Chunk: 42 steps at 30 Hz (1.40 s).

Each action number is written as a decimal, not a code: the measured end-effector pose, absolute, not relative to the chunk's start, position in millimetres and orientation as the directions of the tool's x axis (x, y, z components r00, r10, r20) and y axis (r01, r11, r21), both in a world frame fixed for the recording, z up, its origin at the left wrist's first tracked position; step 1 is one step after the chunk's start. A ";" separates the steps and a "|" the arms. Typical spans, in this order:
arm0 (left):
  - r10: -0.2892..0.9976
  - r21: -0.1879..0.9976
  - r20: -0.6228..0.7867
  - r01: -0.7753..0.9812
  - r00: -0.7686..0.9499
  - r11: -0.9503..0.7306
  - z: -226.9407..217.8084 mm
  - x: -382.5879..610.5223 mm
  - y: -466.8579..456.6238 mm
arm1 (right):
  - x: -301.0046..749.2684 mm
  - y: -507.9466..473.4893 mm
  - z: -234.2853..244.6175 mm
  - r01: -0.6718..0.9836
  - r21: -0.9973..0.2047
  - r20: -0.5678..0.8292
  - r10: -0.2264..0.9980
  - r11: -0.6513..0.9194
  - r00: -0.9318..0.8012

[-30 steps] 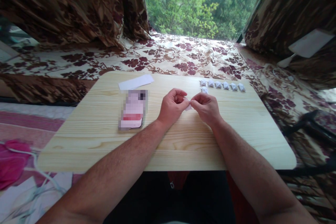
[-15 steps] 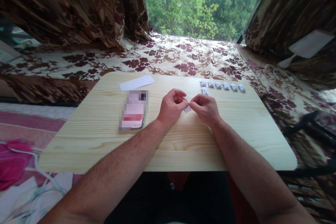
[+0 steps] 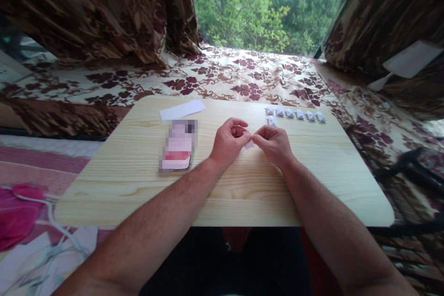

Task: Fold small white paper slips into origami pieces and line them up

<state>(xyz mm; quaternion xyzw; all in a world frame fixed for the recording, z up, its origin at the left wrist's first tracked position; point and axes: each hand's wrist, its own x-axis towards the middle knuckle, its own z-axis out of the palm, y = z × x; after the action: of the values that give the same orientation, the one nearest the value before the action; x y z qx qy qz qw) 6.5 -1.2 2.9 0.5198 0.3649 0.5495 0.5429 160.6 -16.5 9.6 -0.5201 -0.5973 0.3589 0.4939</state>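
Note:
Between my fingertips is a small piece of white paper, partly hidden by the fingers. My left hand pinches its left side, thumb against forefinger. From the right, my right hand pinches the same paper, its fingertips almost touching the left ones. Just beyond my right hand lies one small folded white paper piece. Behind it a row of several similar folded paper pieces runs along the table's far right edge.
Both forearms rest over a pale wooden table. Flat white paper strips lie at its far left, with a blurred-out phone nearer me. A floral cloth covers the ledge beyond. A white lamp stands at right.
Both hands stay together on the small paper, with only a slight shift of the fingers. The whole view has moved a few pixels; the other things lie as before.

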 end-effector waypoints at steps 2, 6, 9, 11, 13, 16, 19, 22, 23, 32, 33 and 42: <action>0.978 0.969 0.160 -0.211 0.133 -0.130 2.2 5.8 -0.2 | 161.0 -16.5 9.6 0.285 -0.938 0.211 0.977 0.196 0.022; 0.984 0.969 0.120 -0.232 0.133 -0.087 1.0 5.5 1.6 | 161.0 -17.6 10.6 0.322 -0.926 0.211 0.978 0.198 0.004; 0.989 0.962 0.099 -0.266 0.110 -0.067 0.5 6.8 1.4 | 159.9 -18.5 11.5 0.327 -0.924 0.211 0.977 0.200 -0.002; 0.992 0.958 0.089 -0.282 0.093 -0.060 0.5 7.9 0.7 | 158.9 -19.0 11.8 0.329 -0.923 0.209 0.978 0.199 -0.003; 0.993 0.955 0.086 -0.293 0.087 -0.057 0.5 8.6 -0.3 | 158.0 -19.5 11.9 0.336 -0.920 0.213 0.977 0.202 -0.004; 0.992 0.953 0.094 -0.295 0.088 -0.064 0.7 8.8 -1.4 | 157.4 -20.0 12.2 0.352 -0.913 0.220 0.975 0.208 -0.006; 0.990 0.952 0.106 -0.298 0.089 -0.076 0.6 9.0 -1.9 | 157.6 -20.2 12.5 0.353 -0.911 0.223 0.975 0.212 -0.008; 0.990 0.952 0.113 -0.295 0.087 -0.083 0.1 9.6 -2.0 | 157.7 -19.9 12.3 0.355 -0.911 0.225 0.974 0.211 -0.003; 0.990 0.952 0.116 -0.293 0.086 -0.086 -0.1 9.8 -2.0 | 157.6 -19.7 12.1 0.356 -0.910 0.225 0.974 0.210 0.000; 0.988 0.977 0.143 -0.170 0.059 -0.131 -0.4 8.3 -0.1 | 157.4 -17.8 11.5 0.323 -0.926 0.226 0.973 0.197 0.055; 0.988 0.978 0.147 -0.159 0.055 -0.137 -0.8 8.2 0.4 | 157.6 -17.5 11.4 0.325 -0.924 0.232 0.971 0.201 0.058; 0.989 0.975 0.129 -0.190 0.067 -0.115 -2.4 7.7 2.5 | 157.7 -17.0 10.1 0.280 -0.937 0.222 0.975 0.208 0.021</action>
<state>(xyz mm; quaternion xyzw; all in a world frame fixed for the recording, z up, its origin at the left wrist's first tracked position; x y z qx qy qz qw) 7.7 2.5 -2.4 0.5002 0.3994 0.5542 0.5320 157.7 -17.0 10.1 -0.5198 -0.6032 0.3547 0.4900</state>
